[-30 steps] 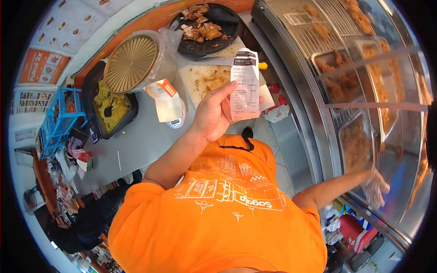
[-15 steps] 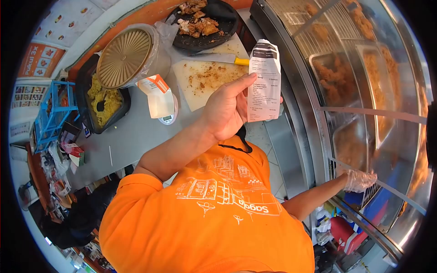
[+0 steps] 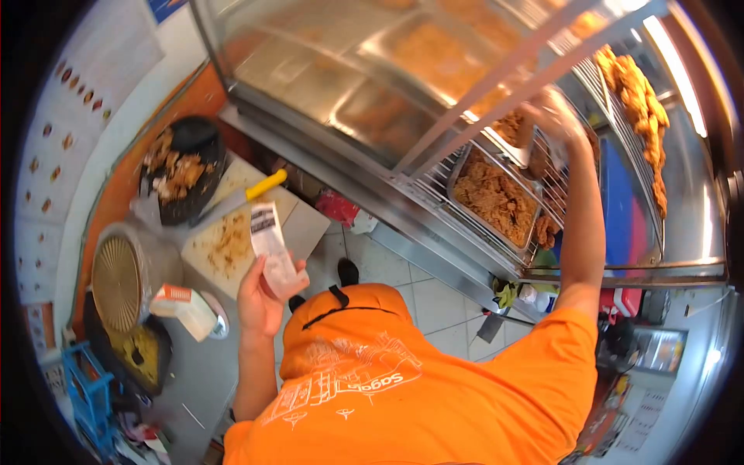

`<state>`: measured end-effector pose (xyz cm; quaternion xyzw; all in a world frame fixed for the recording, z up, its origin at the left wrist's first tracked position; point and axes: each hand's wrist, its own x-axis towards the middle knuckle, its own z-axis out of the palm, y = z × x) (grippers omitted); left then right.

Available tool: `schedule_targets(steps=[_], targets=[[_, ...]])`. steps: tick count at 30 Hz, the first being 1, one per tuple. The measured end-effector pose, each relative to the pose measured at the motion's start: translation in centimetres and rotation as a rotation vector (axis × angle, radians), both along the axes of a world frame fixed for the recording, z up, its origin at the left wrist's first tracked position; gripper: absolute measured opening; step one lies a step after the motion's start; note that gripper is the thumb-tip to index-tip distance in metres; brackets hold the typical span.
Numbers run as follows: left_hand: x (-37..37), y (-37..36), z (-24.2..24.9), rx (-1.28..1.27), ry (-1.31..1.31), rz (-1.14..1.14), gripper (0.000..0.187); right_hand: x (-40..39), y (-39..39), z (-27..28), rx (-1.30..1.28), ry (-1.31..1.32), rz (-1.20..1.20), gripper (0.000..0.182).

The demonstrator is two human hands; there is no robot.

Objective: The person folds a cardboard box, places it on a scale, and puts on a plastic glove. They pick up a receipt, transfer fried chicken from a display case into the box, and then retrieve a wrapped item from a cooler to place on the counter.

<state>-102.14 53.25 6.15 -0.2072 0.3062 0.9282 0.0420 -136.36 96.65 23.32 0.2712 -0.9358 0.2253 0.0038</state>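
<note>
My left hand is closed on a long printed receipt, held upright above the floor near the cutting board. With the arm stretched out, my right hand reaches inside the glass display case among the trays and racks. A clear plastic glove covered it a moment earlier; now motion blurs it and its fingers cannot be made out. Just below it is a tray of fried food, partly hidden. Nearer to me, a metal tray of fried chicken rests on the wire rack.
A yellow-handled knife lies on the crumb-strewn cutting board. Beside it are a black bowl of chicken pieces, a lidded tub, a paper box and a pan of yellow rice. Metal frame bars cross the case.
My view has turned right toward the display case. My right hand has gone from the case's lower edge deep inside it. The receipt has lowered, still in my left hand.
</note>
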Motion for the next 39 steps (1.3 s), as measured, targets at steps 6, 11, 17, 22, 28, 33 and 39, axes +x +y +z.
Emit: schedule_targets(steps=[6,11,17,22,28,33,39], targets=[[0.3,0.6,-2.9,-0.036,-0.191,0.08,0.036,-1.4,-5.7,0.9,0.376,-0.204,-0.004,0.056],[-0.9,-0.4,-3.2,-0.16,-0.251,0.212,0.035,-7.7,-3.2,-0.8,0.325,0.042,0.253,0.036],[-3.4,-0.6,-1.8,-0.331,-0.272,0.206,0.031,-9.1,-3.7,0.8,0.017,-0.035,0.204,0.034],[-4.3,1.7,-0.9,-0.422,-0.174,0.179,0.033,-9.5,-4.4,-1.4,0.097,-0.077,0.302,0.034],[-3.1,4.9,-2.1,-0.399,-0.23,0.167,0.033,-9.2,-5.3,-2.9,0.176,-0.09,0.397,0.033],[-2.2,4.9,-3.1,-0.397,-0.275,0.22,0.036,-9.2,-5.2,-3.1,0.179,-0.08,0.447,0.033],[-2.4,4.1,-3.7,-0.441,-0.312,0.224,0.035,-8.6,-6.6,-3.6,0.19,-0.069,0.512,0.034]])
